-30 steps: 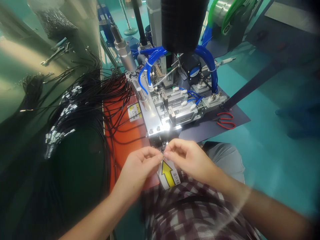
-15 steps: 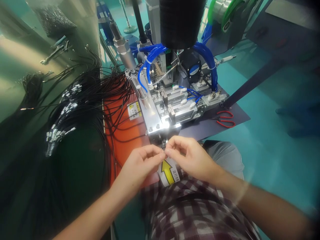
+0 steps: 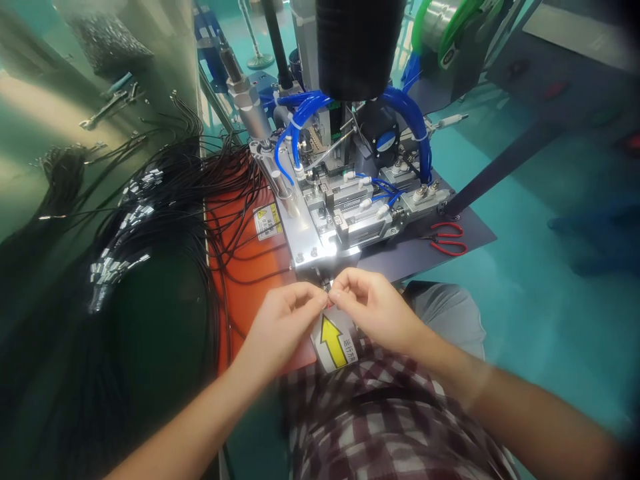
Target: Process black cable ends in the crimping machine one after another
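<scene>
My left hand (image 3: 287, 312) and my right hand (image 3: 373, 303) meet fingertip to fingertip at the near end of a metal machine (image 3: 345, 230). Thumb and forefinger of each hand are pinched together. Between the tips a tiny reddish bit shows, too small to name. Just below the fingers is a white label with a yellow arrow (image 3: 334, 343). Black cables (image 3: 250, 273) run across the orange plate (image 3: 253, 303) left of the hands, some reaching the machine's side.
A large bundle of black cables with shiny ends (image 3: 117, 267) covers the left bench. Red-handled cutters (image 3: 447, 240) lie on the dark base plate, right of the machine. Blue air tubes (image 3: 423, 133) arch over it. A green-rimmed spool (image 3: 443, 30) hangs upper right. Wrenches (image 3: 113, 103) rest upper left.
Both hands stay pinched at nearly the same spot, with the left fingers slightly higher and drawn together. The whole view has shifted a little.
</scene>
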Available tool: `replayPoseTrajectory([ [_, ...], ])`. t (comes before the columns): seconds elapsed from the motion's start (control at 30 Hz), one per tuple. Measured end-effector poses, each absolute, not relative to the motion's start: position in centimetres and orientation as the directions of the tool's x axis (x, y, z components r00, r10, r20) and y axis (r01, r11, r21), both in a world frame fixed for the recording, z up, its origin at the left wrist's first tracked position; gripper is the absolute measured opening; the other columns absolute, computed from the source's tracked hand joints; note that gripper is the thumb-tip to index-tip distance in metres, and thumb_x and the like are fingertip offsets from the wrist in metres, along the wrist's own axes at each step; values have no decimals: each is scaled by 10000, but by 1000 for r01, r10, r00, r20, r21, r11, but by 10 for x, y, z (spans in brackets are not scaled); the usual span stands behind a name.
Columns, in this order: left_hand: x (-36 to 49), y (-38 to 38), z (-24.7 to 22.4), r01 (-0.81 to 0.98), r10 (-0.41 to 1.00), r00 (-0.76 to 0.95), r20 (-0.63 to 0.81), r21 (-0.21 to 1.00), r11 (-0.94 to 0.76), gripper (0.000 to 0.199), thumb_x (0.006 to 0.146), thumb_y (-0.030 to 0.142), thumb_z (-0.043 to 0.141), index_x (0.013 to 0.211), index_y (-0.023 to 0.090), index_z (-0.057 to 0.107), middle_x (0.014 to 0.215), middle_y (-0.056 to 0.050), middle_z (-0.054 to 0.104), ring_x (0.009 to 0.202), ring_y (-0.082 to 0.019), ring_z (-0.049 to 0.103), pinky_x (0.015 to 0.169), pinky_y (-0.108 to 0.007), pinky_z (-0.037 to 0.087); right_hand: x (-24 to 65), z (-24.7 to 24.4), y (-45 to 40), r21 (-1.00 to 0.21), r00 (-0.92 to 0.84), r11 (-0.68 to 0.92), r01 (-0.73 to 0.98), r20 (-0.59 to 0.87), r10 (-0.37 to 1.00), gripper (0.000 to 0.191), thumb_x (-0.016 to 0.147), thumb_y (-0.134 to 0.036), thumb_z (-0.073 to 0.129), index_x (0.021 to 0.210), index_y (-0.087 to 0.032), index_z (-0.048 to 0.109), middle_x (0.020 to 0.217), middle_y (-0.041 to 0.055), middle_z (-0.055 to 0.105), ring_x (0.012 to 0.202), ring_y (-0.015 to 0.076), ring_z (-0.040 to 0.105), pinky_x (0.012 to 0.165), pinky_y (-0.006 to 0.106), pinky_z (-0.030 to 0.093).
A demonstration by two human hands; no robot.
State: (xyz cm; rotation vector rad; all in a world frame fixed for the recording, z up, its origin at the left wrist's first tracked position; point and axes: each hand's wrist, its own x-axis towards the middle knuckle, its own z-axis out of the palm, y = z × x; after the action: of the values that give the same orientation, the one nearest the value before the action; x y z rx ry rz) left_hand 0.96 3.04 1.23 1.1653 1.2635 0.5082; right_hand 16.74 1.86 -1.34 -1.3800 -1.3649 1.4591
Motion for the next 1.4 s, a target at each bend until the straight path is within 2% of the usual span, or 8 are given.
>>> replayPoseTrajectory([
  [0.1, 4, 29, 8, 330, 851, 274, -448, 875, 354, 193, 797, 307, 640, 899, 155, 580, 623, 57, 492, 528, -77, 430, 472, -178, 335, 170, -12, 21, -956, -180, -253, 147, -278, 944, 146, 834, -236, 543, 705, -169, 530, 646, -30, 512, 582, 104, 449, 538, 237, 356],
  [0.2, -6, 23, -1, 437, 909, 243, -338, 875, 209, 127, 818, 263, 631, 891, 181, 568, 670, 52, 538, 545, -82, 482, 499, -190, 385, 173, -13, 24, -942, -147, -302, 143, -322, 935, 142, 824, -238, 550, 705, -161, 539, 637, -32, 500, 571, 98, 432, 521, 230, 336],
  [0.27, -12, 20, -9, 528, 955, 252, -154, 849, -2, 53, 847, 233, 611, 838, 183, 593, 721, 29, 589, 624, -99, 546, 566, -204, 430, 174, -15, 27, -933, -141, -330, 143, -349, 926, 145, 821, -240, 555, 702, -158, 540, 621, -38, 488, 553, 91, 416, 504, 223, 321],
  [0.37, -17, 19, -19, 607, 923, 352, 155, 713, -351, 71, 882, 153, 570, 838, 173, 622, 810, -3, 629, 760, -112, 591, 698, -215, 461, 176, -19, 30, -924, -155, -359, 133, -377, 913, 152, 822, -239, 552, 695, -159, 529, 598, -49, 471, 519, 78, 395, 473, 213, 293],
  [0.43, -18, 20, -24, 603, 871, 424, 250, 639, -477, 98, 895, 117, 545, 901, 163, 631, 814, -9, 612, 759, -108, 581, 707, -210, 462, 176, -23, 33, -919, -166, -369, 141, -389, 906, 159, 826, -246, 550, 694, -161, 521, 591, -54, 461, 500, 72, 378, 456, 210, 273],
  [0.6, -20, 26, -33, 596, 823, 502, 267, 583, -552, 235, 904, 84, 499, 1071, 146, 652, 772, -12, 530, 664, -105, 531, 588, -201, 449, 174, -29, 39, -915, -184, -383, 128, -401, 897, 153, 830, -244, 555, 709, -154, 526, 597, -53, 469, 500, 67, 381, 460, 205, 284],
  [0.9, -16, 33, -36, 580, 783, 541, 307, 538, -612, 301, 894, 56, 459, 1111, 77, 668, 796, -59, 544, 692, -137, 560, 603, -228, 489, 180, -32, 43, -906, -151, -401, 135, -419, 895, 148, 828, -228, 571, 703, -158, 539, 570, -62, 448, 506, 72, 383, 452, 201, 299],
  [1.4, -17, 32, -40, 639, 763, 565, 314, 420, -645, 310, 898, 95, 479, 1142, 105, 671, 771, -62, 542, 663, -154, 549, 542, -251, 470, 179, -38, 43, -910, -163, -400, 107, -413, 896, 138, 833, -238, 581, 731, -151, 549, 566, -64, 451, 510, 72, 374, 463, 204, 288],
])
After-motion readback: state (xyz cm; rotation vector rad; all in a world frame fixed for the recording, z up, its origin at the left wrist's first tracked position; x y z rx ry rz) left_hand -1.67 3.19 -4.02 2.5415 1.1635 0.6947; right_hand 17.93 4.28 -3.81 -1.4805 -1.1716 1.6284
